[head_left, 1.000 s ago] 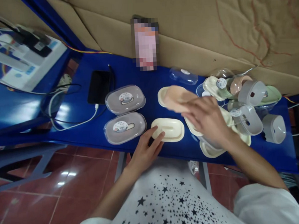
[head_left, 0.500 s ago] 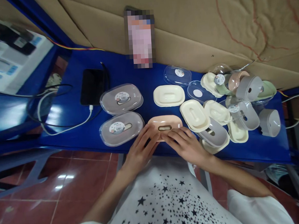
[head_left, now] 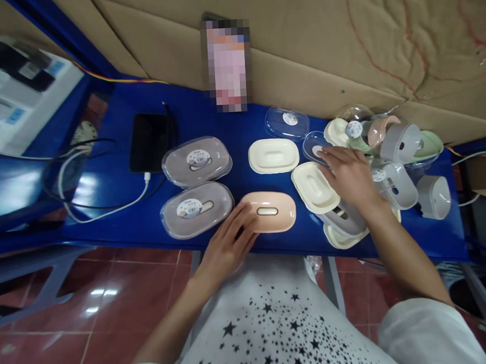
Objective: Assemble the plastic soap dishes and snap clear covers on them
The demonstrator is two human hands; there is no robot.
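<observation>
The peach oval box point(head_left: 285, 209) lies on the blue table, its slot facing up. My left hand point(head_left: 233, 231) rests on its left end, gripping that edge. Over the pile on the right, my right hand point(head_left: 346, 174) reaches to a clear lid point(head_left: 311, 146) with a round white label; its fingertips touch or nearly touch the lid, and their grip is unclear. A cream tray point(head_left: 314, 188) sits just below that hand. Two grey boxes with clear lids, one behind point(head_left: 217, 159) and one in front point(head_left: 215, 202), stand left of the peach box.
Another cream tray point(head_left: 273, 156) and a clear lid point(head_left: 286, 122) lie farther back. Grey cups point(head_left: 434, 196), cream trays and a green piece point(head_left: 430, 144) crowd the right. A black phone point(head_left: 148, 142) with a white cable is at left; a pixelated device point(head_left: 228, 63) leans at the back.
My right hand has left the peach box and moved right and back to the clear lid. My left hand has stayed at the box, which is now more visible.
</observation>
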